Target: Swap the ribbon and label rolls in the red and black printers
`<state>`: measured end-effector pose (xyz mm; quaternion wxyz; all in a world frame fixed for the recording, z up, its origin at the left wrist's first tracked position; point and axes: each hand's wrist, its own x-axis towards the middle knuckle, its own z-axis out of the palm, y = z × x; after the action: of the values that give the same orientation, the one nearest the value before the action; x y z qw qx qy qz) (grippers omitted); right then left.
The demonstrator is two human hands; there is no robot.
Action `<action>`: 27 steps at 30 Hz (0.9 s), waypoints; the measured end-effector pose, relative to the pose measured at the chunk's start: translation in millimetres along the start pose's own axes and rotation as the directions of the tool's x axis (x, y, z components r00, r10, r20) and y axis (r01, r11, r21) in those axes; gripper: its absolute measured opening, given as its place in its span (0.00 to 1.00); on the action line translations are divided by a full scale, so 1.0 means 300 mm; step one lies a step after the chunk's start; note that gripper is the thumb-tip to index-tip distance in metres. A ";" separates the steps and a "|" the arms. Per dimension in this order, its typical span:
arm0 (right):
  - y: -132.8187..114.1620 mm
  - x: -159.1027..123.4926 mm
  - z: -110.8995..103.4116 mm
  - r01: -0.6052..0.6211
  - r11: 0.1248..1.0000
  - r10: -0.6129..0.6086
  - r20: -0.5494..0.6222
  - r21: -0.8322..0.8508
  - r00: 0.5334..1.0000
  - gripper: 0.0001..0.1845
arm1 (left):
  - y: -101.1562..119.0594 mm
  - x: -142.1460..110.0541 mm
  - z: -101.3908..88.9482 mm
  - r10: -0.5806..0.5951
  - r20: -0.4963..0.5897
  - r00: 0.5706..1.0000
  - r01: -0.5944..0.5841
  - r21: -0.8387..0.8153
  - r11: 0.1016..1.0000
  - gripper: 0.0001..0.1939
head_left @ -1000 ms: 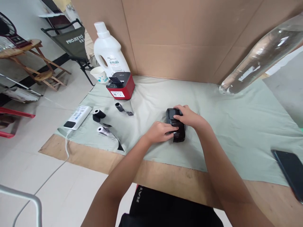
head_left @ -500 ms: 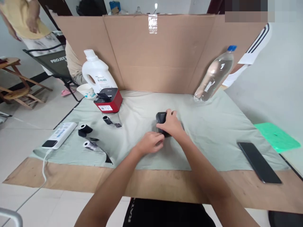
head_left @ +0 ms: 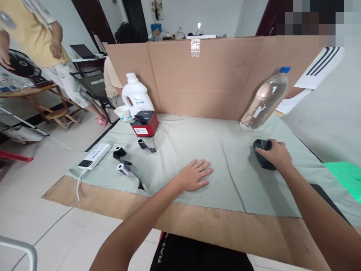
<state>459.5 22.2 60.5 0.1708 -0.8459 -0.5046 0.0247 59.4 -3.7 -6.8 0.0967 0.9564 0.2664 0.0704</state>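
At the right of the cloth, my right hand (head_left: 278,154) is wrapped around a black rounded device (head_left: 262,150) with a glossy upper part. The hand hides much of it, so I cannot make out its kind. It seems to be just above the cloth or touching it. My left hand (head_left: 196,175) lies palm down on the grey-green cloth (head_left: 180,139), fingers spread, with nothing in it. To its left are three small rolls with loose strips: a black roll (head_left: 119,151), a whitish roll (head_left: 123,168) and another dark roll (head_left: 142,143).
A red and black box-shaped device (head_left: 145,124), white jug (head_left: 137,94) and paper cup (head_left: 123,113) stand back left. A power strip (head_left: 95,156) lies left. A clear bottle (head_left: 263,101) leans on the cardboard (head_left: 203,79). A phone (head_left: 328,201) is partly behind my right arm. People are nearby.
My right hand has carried the black device from the middle to the right. My left hand has opened and flattened on the cloth. The camera view has shifted.
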 end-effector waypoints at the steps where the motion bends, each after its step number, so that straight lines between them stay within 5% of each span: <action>1: 0.025 0.018 0.003 -0.002 1.000 0.002 0.000 -0.002 1.000 0.44 | 0.001 -0.004 -0.001 -0.001 -0.005 1.000 0.001 0.001 1.000 0.32; 9: 0.059 0.107 0.034 -0.048 0.996 0.050 0.028 -0.070 0.998 0.46 | 0.017 -0.008 -0.020 -0.013 -0.026 1.000 0.012 -0.051 0.999 0.32; 11: 0.004 0.100 0.036 -0.030 0.984 0.023 -0.043 -0.175 0.999 0.45 | 0.030 -0.009 -0.043 -0.022 -0.071 0.997 0.015 -0.102 0.995 0.30; 14: -0.162 0.051 0.063 0.195 0.952 -0.230 -0.130 -0.236 0.965 0.42 | 0.032 -0.039 -0.127 -0.101 -0.295 0.950 0.029 -0.241 0.970 0.19; 16: -0.328 -0.003 0.106 0.379 0.912 -0.396 -0.091 -0.160 0.914 0.37 | -0.016 -0.089 -0.218 -0.247 -0.505 0.827 0.057 -0.362 0.930 0.14; 18: -0.528 -0.063 0.166 0.548 0.836 -0.548 -0.029 0.013 0.836 0.32 | -0.130 -0.164 -0.324 -0.462 -0.622 0.632 0.134 -0.499 0.856 0.12; 21: -0.860 -0.143 0.272 0.641 0.676 -0.696 0.030 0.365 0.717 0.29 | -0.413 -0.295 -0.468 -0.726 -0.630 0.276 0.236 -0.688 0.686 0.11; 23: -1.080 -0.180 0.346 0.587 0.584 -0.735 0.059 0.561 0.675 0.30 | -0.624 -0.369 -0.527 -0.862 -0.507 0.017 0.260 -0.830 0.493 0.12; 24: -1.183 -0.194 0.383 0.546 0.551 -0.738 0.063 0.631 0.672 0.32 | -0.719 -0.397 -0.543 -0.914 -0.401 -0.055 0.277 -0.886 0.372 0.14; 27: -1.441 -0.223 0.493 0.356 0.526 -0.700 0.155 0.773 0.697 0.41 | -0.919 -0.439 -0.544 -0.980 -0.198 -0.037 0.290 -0.940 0.179 0.15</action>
<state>29.6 190.6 48.5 0.3507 -0.4851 -0.7203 0.3505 -219.4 182.9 79.4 0.3064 0.3592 0.6900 0.5486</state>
